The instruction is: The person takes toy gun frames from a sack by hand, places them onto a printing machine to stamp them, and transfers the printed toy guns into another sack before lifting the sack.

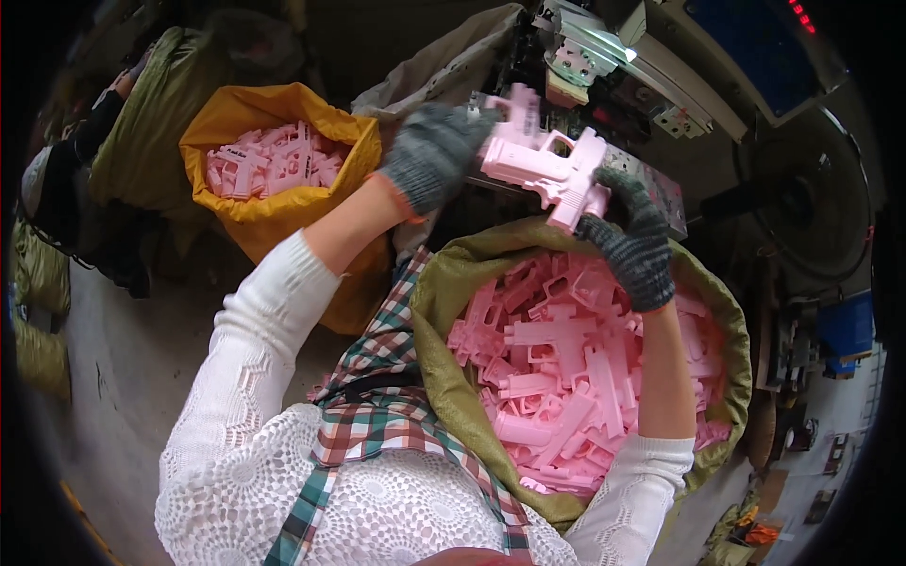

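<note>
Right hand [640,241] grasps pink toy pistol [564,174], just up-left of its grip, one long end toward left hand [432,156]. Left clutches blurred pink piece [522,107].

A pale-pink toy pistol [549,167] is held tilted in midair, beside a blurred pink piece [522,109] with dark marks.

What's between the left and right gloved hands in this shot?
In the head view, two pink pieces: a blurred toy gun beside the left hand, and a sharper toy gun in the right hand.
</note>
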Tool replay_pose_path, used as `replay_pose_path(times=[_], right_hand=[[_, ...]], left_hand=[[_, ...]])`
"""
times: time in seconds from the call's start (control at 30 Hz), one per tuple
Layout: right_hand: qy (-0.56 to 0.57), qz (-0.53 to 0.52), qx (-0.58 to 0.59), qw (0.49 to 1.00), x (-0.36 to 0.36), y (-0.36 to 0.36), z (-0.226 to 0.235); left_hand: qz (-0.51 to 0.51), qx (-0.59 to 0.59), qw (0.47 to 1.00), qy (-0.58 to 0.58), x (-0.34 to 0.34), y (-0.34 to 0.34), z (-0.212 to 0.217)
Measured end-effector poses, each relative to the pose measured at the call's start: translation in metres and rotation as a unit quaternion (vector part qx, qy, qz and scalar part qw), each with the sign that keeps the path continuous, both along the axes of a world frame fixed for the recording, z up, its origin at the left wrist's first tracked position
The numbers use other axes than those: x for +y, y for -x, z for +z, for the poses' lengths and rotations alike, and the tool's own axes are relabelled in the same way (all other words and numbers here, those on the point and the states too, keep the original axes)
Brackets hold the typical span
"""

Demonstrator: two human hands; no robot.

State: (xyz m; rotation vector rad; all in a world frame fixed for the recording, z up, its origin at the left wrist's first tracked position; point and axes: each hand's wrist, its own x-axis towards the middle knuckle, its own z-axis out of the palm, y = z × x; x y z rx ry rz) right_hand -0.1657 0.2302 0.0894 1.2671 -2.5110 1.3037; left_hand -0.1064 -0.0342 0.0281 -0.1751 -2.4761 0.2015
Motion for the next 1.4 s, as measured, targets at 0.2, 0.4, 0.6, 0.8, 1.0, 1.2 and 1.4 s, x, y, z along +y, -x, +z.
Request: replay_pose_path(times=[0.2, 0.4, 0.6, 0.8, 1.0, 1.2, 1.4], right_hand=[[-0.053, 0.016, 0.091, 0.994, -0.041, 0.048, -0.027], [-0.071, -0.018, 0.158, 0.985, -0.049, 0.066, -0.028], [-0.283, 0.262, -0.038, 0.922, -0.027, -0.039, -0.03], [-0.353, 0.27, 0.31, 0.841, -0.032, -0.111, -0.134], [-0.501, 0.243, 0.228, 0.799, -0.033, -0.118, -0.085], [-0.225, 0.144, 0.188, 0.945, -0.015, -0.078, -0.005], [-0.176, 0.118, 0.157, 0.964, -0.003, -0.102, 0.018]], left_hand=[[0.333, 0.004, 0.943, -0.03, -0.119, -0.101, -0.024], [0.323, -0.059, 0.943, -0.057, -0.12, -0.133, -0.029], [0.135, -0.091, 0.967, -0.195, -0.064, -0.13, -0.045], [0.006, -0.189, 0.945, -0.265, -0.011, -0.116, -0.049], [0.0, -0.236, 0.916, -0.324, -0.008, -0.132, -0.047], [-0.247, -0.234, 0.776, -0.531, 0.029, -0.147, -0.03], [-0.233, -0.174, 0.81, -0.508, 0.075, -0.135, -0.014]])
